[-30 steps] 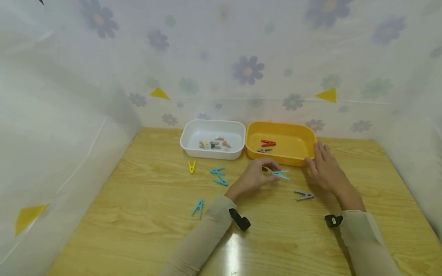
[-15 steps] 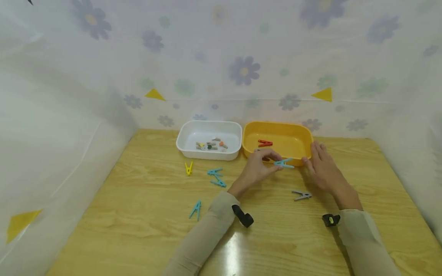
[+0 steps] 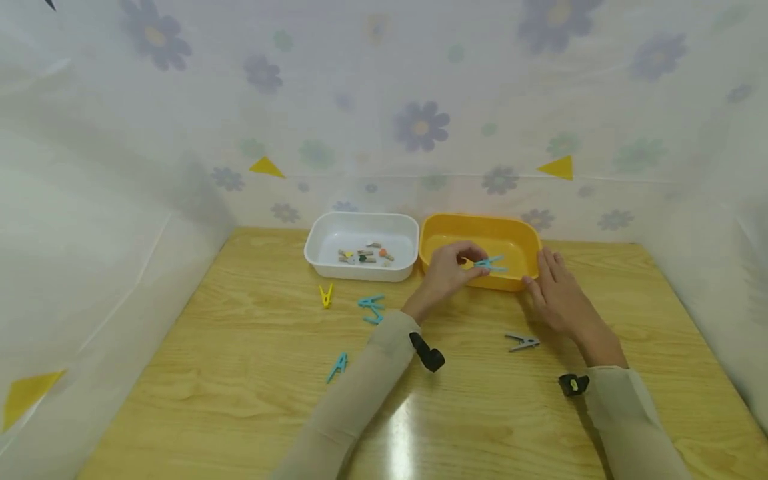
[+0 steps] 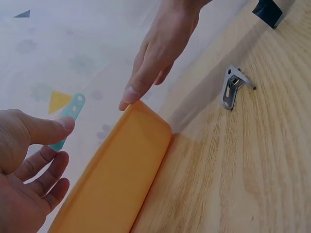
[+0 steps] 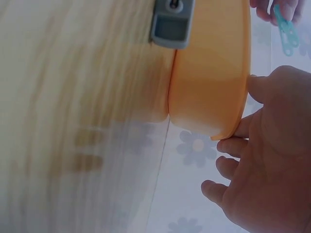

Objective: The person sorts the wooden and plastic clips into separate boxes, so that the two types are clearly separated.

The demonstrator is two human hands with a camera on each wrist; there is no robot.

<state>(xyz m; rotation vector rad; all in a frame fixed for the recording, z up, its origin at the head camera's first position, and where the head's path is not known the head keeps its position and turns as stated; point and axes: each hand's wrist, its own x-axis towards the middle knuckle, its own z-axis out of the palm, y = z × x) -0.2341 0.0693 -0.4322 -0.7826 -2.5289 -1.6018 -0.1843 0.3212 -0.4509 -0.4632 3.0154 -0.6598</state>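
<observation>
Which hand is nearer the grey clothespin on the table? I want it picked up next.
Right. The right hand rests at the yellow tub's corner just behind the grey clothespin; the left hand holds a blue clothespin over the tub, farther away.

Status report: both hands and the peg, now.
Left hand pinches blue peg over yellow tub. Right hand rests open against tub's right end. Grey peg lies apart on table; nothing in the way.

Beige sleeves (image 3: 360,400), black wrist cameras (image 3: 427,352).
</observation>
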